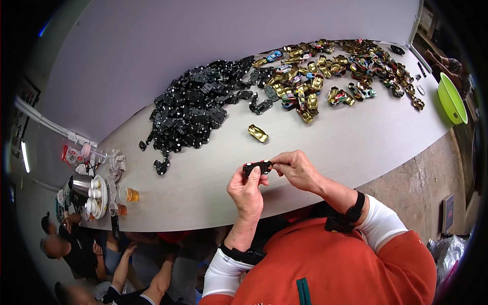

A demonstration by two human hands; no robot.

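My left hand (245, 194) is closed around a small toy car (264, 166) above the table's near edge. The car's black underside with pale wheels faces up, and my left thumb lies across it. At the car's right end, my right hand (301, 172) has thumb and fingertips pinched together; whether something small is between them is hidden. A single gold car body (258, 133) lies on the table just beyond my hands. Farther left spreads a large heap of black car chassis (190, 107). Gold and multicoloured car bodies (307, 99) are heaped at the back right.
The pale table (345, 142) runs against a wall. A green basin (452, 99) stands at its right end. At the left are a tray of white cups (104, 195), a glass of amber drink (131, 194) and a cloth (117, 165). Other people sit at the lower left.
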